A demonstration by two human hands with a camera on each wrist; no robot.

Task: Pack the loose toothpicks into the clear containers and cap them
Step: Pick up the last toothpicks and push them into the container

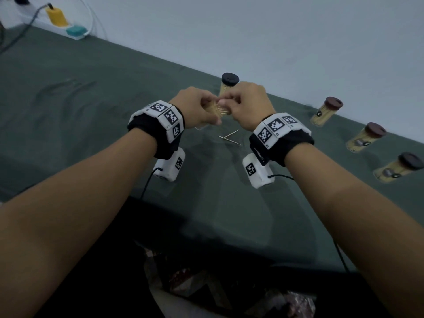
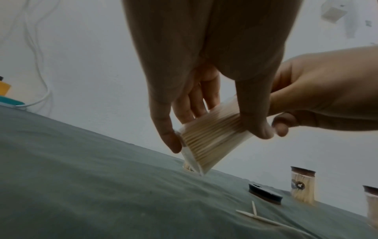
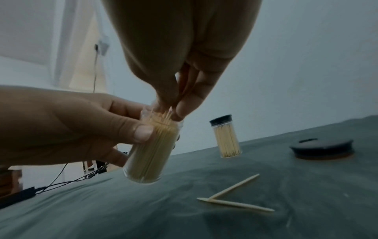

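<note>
Left hand (image 3: 67, 127) grips the open clear container (image 3: 151, 150), raised above the surface (image 1: 91, 99), long axis tilted, mouth toward the right hand (image 3: 178, 67), whose fingertips pinch toothpicks at the mouth. Two loose toothpicks (image 3: 235, 195) lie crossed below; loose cap (image 3: 322, 148) beside them.

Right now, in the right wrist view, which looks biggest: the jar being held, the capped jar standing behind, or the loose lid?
1. Held jar, though nearness to the camera inflates it.
2. Loose lid.
3. Capped jar, farther off; the two jars may truly match.
</note>
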